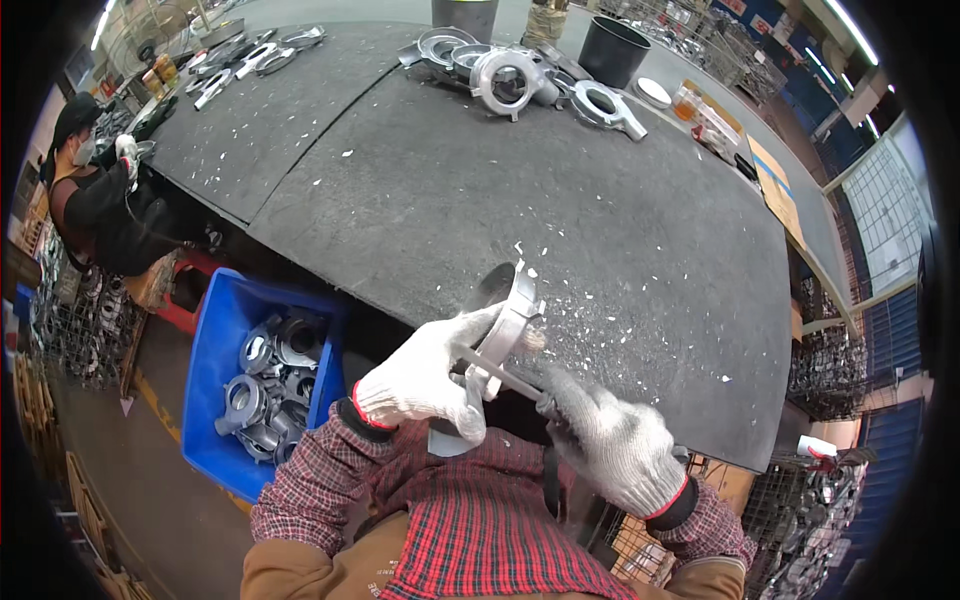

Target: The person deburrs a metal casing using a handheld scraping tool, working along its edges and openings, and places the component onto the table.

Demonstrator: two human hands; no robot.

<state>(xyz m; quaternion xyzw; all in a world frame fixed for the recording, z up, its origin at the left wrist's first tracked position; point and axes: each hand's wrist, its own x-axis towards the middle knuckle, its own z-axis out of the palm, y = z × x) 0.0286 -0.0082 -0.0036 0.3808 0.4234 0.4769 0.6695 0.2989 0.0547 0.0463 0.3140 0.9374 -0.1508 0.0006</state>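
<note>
My left hand (425, 378), in a white knit glove with a red cuff edge, is closed around a silvery ring-shaped metal casting (515, 318). The casting is tilted up at the near edge of the dark table. In my right hand (618, 445), also gloved, is the handle of a slim file (505, 377). The file's long grey blade points up and left, across the near side of the casting, with its tip close to my left fingers. My left palm and most of the file's handle are hidden.
Pale metal flakes (600, 320) litter the dark tabletop (420, 210). Several castings (505, 85) lie at the far side, by a black bucket (613, 52). A blue crate (212, 400) of castings stands at my left. Beyond it a co-worker (100, 205) sits at the table.
</note>
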